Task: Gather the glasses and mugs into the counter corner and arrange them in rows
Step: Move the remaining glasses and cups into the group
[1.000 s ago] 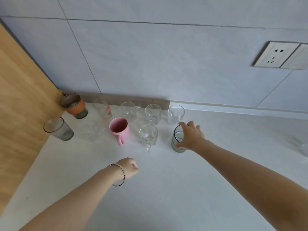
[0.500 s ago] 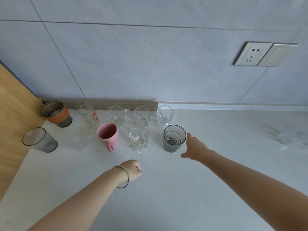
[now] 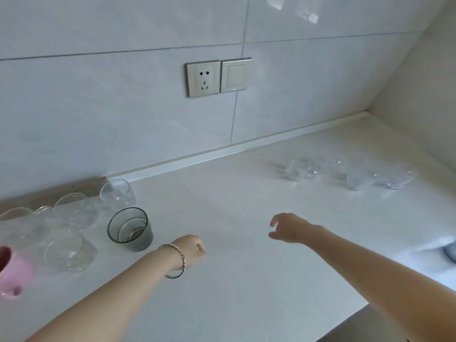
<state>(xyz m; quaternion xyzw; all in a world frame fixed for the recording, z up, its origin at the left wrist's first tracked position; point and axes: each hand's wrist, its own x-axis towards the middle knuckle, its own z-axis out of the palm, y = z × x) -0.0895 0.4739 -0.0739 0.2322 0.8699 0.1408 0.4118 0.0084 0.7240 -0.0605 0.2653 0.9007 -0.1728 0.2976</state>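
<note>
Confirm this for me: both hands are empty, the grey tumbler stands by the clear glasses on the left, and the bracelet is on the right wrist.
One detail is wrong: the bracelet is on the left wrist, not the right, as the head view shows. The rest holds: the left hand and right hand are both empty, and the grey tumbler stands by the clear glasses on the left.

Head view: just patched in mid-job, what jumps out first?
Two bare forearms reach over the white counter, the left hand loosely curled with a bracelet on the wrist, the right hand open and empty. At far left stands a dark-rimmed grey glass beside clear glasses and a pink mug. Far right, a blurred cluster of clear glasses waits ungathered.
</note>
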